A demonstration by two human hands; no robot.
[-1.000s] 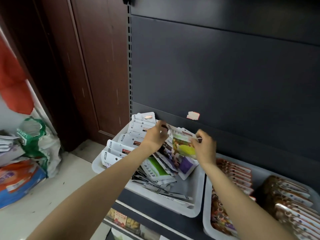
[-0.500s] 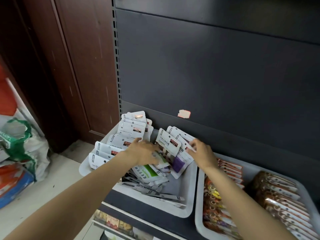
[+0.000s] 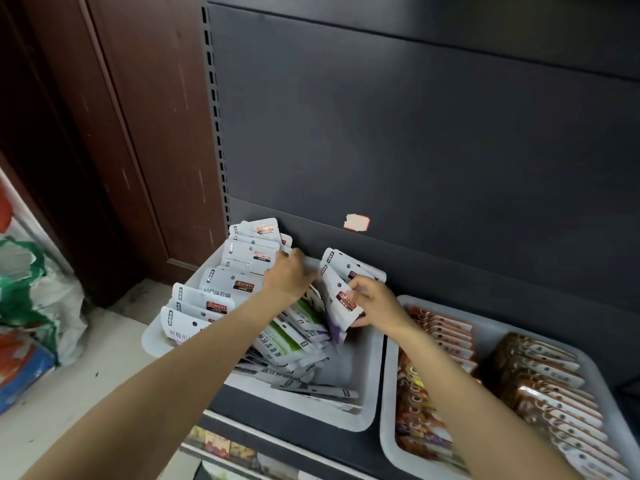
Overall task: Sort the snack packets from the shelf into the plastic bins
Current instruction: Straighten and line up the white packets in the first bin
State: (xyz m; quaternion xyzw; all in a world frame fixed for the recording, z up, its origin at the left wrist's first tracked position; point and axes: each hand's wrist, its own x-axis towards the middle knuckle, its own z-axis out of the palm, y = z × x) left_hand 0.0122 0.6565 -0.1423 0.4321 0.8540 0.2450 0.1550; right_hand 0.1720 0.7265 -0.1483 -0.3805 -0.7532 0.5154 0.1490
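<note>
**Both hands in the left bin, right hand pinching a white packet**

Two pale plastic bins sit side by side on a dark shelf [image 3: 298,424] against a dark back panel [image 3: 415,133]. The left bin [image 3: 360,386] holds white snack packets: a row standing upright along its left side [image 3: 239,261], a looser fan of green-and-white and purple-marked packets [image 3: 284,341] lying tilted in its middle, and a few flat ones near its front wall.

The left hand [image 3: 287,278] reaches into this bin, its grip curled down among the packets between the upright row and the tilted fan; whether the fingers are closed on any one packet cannot be told. The right hand [image 3: 374,303] is just beside it, thumb and fingers pressed together on the lower edge of a white packet with a red label [image 3: 341,296], held upright at the front of a small stack [image 3: 346,268] leaning at the back right of the bin.

The right bin [image 3: 391,445] holds two rows of brown and orange packets [image 3: 540,386], overlapping from back to front. A torn pale sticker [image 3: 356,222] is on the back panel above the bins. On the floor to the left lie a white-and-green sack [image 3: 38,292] and a blue-and-orange bag [image 3: 20,368], beside a brown wooden door [image 3: 138,133].
</note>
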